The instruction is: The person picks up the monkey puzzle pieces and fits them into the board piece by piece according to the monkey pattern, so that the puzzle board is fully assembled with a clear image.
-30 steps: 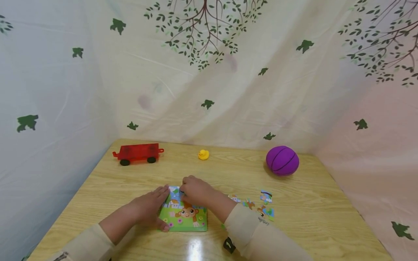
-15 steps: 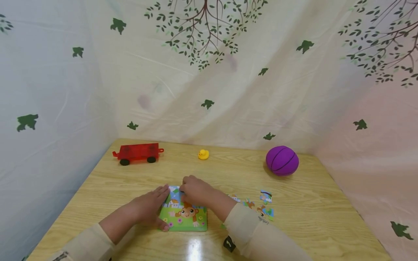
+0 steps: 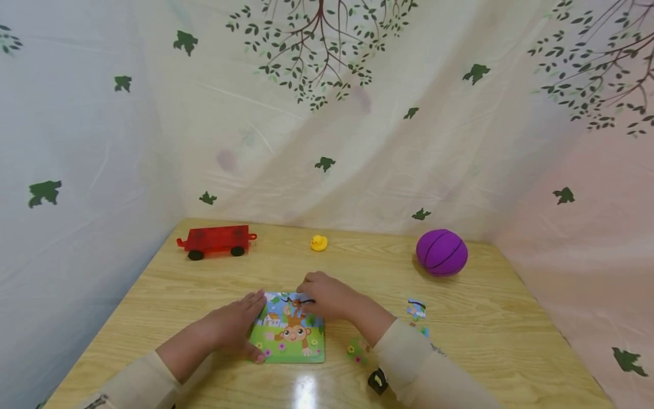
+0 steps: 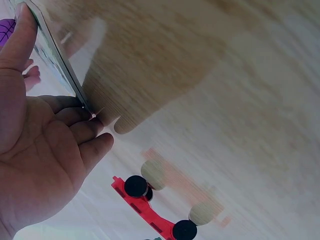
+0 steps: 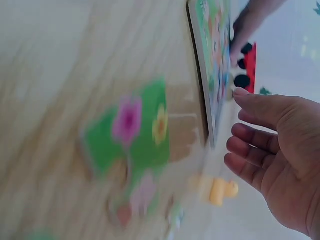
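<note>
A jigsaw puzzle board (image 3: pixel 292 353) with a monkey picture lies flat on the table. My left hand (image 3: pixel 232 324) rests along its left edge, with the thumb at the near corner and fingertips at the far one. Its thumb (image 4: pixel 20 37) lies over the edge in the left wrist view, and its fingers touch the side. At the board's far right corner is my right hand (image 3: pixel 329 296), fingers loosely bent; nothing shows between them in the right wrist view. A loose green puzzle piece with flowers (image 5: pixel 135 122) lies beside the board, blurred there.
Another loose puzzle piece (image 3: pixel 416 308) lies to the right, with more partly hidden by the right forearm. A red toy wagon (image 3: pixel 217 240), a yellow rubber duck (image 3: pixel 319 243) and a purple ball (image 3: pixel 441 253) stand along the back of the wooden table (image 3: pixel 204 284).
My right hand has shifted right from the board's upper middle to its far right corner, uncovering more of the picture there. The left hand has stayed in place.
</note>
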### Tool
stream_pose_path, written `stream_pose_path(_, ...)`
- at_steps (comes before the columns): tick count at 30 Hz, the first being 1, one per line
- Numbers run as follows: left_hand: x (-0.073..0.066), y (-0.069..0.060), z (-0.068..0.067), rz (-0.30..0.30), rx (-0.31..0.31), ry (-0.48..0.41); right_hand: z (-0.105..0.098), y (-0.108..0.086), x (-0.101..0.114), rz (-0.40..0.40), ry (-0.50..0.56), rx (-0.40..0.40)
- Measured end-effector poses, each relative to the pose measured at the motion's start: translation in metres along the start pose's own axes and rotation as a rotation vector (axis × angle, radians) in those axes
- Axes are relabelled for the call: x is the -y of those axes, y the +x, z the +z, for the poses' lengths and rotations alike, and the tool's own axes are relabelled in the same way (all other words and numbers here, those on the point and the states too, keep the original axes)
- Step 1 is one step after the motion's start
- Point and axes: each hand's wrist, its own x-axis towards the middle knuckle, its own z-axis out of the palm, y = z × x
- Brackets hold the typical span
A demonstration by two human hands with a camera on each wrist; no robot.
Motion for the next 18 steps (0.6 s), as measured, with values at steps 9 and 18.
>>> stream_pose_path(9, 0.002, 0.002, 0.001, 0.011, -0.01, 0.009, -0.011, -0.036, -0.039, 0.091, 0.038, -0.046)
stream_pose_path(18, 0.002, 0.002, 0.002, 0.012, -0.01, 0.017, -0.013, -0.075, -0.074, 0.204, 0.138, -0.106)
